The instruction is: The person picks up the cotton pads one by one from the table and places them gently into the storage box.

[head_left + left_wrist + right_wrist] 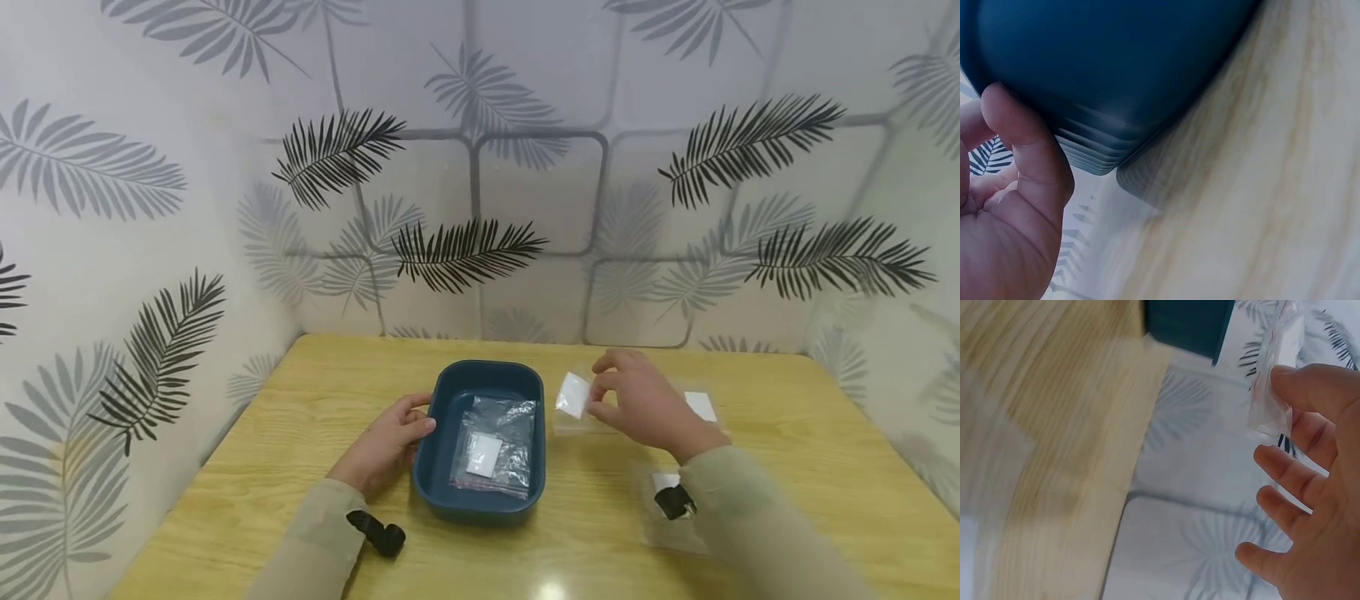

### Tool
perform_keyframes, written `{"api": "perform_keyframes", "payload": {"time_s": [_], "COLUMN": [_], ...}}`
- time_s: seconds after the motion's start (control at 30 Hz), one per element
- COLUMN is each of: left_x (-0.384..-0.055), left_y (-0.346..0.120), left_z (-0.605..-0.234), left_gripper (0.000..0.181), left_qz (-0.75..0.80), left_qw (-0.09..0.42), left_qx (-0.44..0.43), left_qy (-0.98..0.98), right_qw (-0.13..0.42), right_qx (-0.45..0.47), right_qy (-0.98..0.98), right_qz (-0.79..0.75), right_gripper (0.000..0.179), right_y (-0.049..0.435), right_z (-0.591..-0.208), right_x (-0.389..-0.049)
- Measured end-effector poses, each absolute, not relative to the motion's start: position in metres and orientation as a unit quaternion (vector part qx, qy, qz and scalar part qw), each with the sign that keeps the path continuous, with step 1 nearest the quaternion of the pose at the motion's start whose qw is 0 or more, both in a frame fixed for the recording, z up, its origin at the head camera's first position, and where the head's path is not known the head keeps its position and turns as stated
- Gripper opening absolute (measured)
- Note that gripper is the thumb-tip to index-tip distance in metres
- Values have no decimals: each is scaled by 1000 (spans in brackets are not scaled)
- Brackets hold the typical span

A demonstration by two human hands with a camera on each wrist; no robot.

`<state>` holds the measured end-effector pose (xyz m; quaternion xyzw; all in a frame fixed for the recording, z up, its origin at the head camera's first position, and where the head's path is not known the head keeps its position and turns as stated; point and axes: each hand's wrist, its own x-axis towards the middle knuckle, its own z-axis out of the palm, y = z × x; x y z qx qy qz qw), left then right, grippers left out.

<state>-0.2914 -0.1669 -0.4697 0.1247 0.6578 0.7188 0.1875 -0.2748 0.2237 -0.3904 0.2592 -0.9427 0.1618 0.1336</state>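
A dark blue plastic bin (480, 515) stands on the table, with clear zip bags (517, 433) lying inside, one showing a white insert. On its left side my left hand (390, 442) holds the wall, thumb at the rim; in the left wrist view the thumb (1029, 137) lies against the blue plastic. To the right of the bin, my right hand (637, 400) pinches a small clear zip bag (572, 395) with a white insert between thumb and index finger. The right wrist view shows this bag (1266, 409) raised, the other fingers spread apart.
More clear bags with white inserts lie on the wooden table (585, 533): one bag (701, 406) behind my right hand, another bag (675, 533) partly under the right sleeve. A leaf-patterned wall (540, 200) borders the table's back and sides.
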Motion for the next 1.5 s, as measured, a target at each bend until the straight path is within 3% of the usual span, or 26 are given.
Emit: {"api": "perform_keyframes", "payload": {"time_s": [0.47,0.87,1.03,1.23,1.5], "left_x": [-290,-290,-291,-290,-291], "left_y": [-167,-167,-168,-169,-168], "left_z": [-468,-470,-469,-469,-467], "left_gripper": [53,53,51,53,52], "left_qz": [722,719,715,712,711], "left_qw": [191,192,186,191,191], "left_qx": [127,124,126,126,123], "left_qy": [652,657,662,663,665], "right_qw": [143,152,139,107,105], "right_qx": [294,314,305,292,279], "right_qy": [-933,-926,-931,-942,-942], "right_qz": [150,147,143,129,151], "right_gripper": [17,15,9,28,33], "right_y": [153,123,115,118,145], "right_z": [-379,-384,-386,-391,-397], "right_x": [-275,-276,-275,-270,-267]}}
